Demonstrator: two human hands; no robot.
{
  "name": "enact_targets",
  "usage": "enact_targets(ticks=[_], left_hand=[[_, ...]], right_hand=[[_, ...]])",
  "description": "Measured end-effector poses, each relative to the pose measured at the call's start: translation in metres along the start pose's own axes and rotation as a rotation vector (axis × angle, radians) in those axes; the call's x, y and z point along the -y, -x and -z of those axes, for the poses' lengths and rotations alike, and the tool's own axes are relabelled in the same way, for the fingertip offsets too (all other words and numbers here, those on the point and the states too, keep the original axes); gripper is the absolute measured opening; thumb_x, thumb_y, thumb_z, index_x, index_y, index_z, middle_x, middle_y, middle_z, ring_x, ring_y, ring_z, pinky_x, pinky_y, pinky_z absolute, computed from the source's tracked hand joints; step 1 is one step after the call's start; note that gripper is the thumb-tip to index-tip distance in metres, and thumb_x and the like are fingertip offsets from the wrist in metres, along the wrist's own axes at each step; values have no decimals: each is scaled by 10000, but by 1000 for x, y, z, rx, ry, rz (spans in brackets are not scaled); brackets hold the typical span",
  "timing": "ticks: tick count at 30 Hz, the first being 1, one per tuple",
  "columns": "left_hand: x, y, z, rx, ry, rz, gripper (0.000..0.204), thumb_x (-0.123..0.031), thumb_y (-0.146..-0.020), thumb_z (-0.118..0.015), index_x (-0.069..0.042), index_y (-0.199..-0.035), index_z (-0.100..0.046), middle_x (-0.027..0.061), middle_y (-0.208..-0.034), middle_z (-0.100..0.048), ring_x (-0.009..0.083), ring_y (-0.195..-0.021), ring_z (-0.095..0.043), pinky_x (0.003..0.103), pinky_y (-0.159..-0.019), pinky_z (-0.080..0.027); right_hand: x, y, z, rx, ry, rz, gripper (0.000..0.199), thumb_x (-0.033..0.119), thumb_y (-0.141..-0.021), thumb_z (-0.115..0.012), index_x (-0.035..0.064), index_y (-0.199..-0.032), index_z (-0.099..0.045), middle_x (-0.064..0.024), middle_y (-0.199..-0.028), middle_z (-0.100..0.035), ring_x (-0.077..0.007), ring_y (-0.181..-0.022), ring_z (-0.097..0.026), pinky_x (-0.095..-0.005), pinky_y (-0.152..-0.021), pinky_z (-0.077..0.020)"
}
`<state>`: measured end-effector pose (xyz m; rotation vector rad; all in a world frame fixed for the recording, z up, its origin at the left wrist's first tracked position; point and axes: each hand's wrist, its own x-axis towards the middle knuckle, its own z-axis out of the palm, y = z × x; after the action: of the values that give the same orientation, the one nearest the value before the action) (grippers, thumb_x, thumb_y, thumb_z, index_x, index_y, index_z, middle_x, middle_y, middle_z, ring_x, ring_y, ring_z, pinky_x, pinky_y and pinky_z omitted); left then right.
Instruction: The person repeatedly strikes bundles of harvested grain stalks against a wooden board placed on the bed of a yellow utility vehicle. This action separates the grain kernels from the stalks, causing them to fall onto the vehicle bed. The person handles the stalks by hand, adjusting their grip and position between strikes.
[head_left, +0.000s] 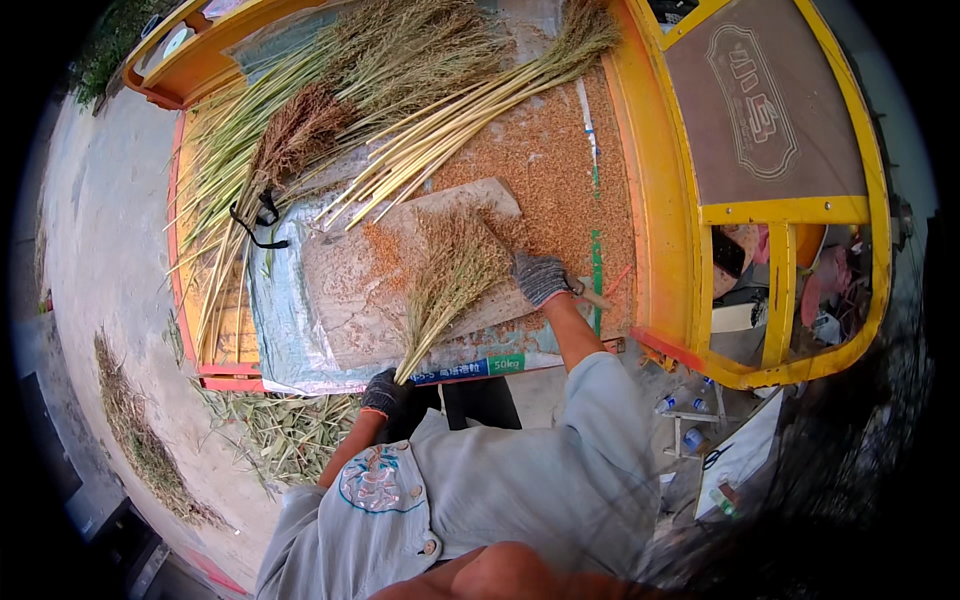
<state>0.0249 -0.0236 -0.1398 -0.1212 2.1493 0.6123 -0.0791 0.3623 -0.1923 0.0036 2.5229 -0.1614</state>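
Note:
My left hand (383, 392), in a dark glove, is closed round the stalk ends of a bundle of broomcorn (448, 275). The bundle's seed heads fan out away from me over a worn wooden board (345, 290). Beside the heads, at the board's right edge, my right hand (541, 277) wears a grey knitted glove and grips a tool. Only the tool's pale handle (594, 298) sticks out clearly behind the fist; its working end is hard to make out against the heads. Loose orange-brown seeds (385, 250) lie on the board.
Green broomcorn bundles (370, 80) and pale stripped stalks (450, 135) lie across the far side of the yellow truck bed (220, 340). Spilled seed (560, 170) covers the right part. A yellow-framed seat back (780, 110) rises at right. Cut leaves (300, 425) lie on the ground.

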Motion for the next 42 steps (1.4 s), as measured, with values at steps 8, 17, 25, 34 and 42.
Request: enact_targets(ticks=[8,17,25,34,42], left_hand=[[4,-7,-2,37,-61,0,409,-405,-707,-615,-50,-911,-633,238,-858,-627,386,-851,-607,442,-751,-483],[-21,6,8,77,170,47,429,-400,-703,-624,-36,-931,-639,241,-856,-632,377,-835,-618,435,-741,-487],[10,-3,-5,115,-14,28,485,-438,-710,-616,-38,-983,-622,237,-900,-630,381,-881,-612,435,-764,-480],[-37,36,11,253,578,125,303,-304,-767,-679,-34,-878,-598,47,-670,-614,118,-579,-579,294,-540,-474],[-41,43,14,327,573,150,207,-258,-788,-659,-73,-857,-597,17,-672,-611,113,-608,-592,264,-519,-472]], right_hand=[[105,76,-12,-165,-130,425,279,249,-879,-439,32,-1004,-563,-190,-882,-641,-327,-722,-632,-502,-593,-463],[-16,-10,-5,-232,10,-42,261,303,-862,-484,54,-893,-558,-170,-665,-629,-331,-643,-637,-475,-565,-473],[84,69,-14,10,-126,254,321,324,-884,-441,58,-1034,-541,-185,-895,-652,-349,-841,-632,-545,-744,-453],[-7,7,-9,-287,-95,-210,320,331,-879,-453,48,-965,-575,-199,-792,-645,-359,-694,-637,-501,-595,-478],[75,86,-19,-371,-73,188,304,364,-843,-513,71,-914,-555,-137,-697,-620,-317,-664,-620,-468,-613,-462]])
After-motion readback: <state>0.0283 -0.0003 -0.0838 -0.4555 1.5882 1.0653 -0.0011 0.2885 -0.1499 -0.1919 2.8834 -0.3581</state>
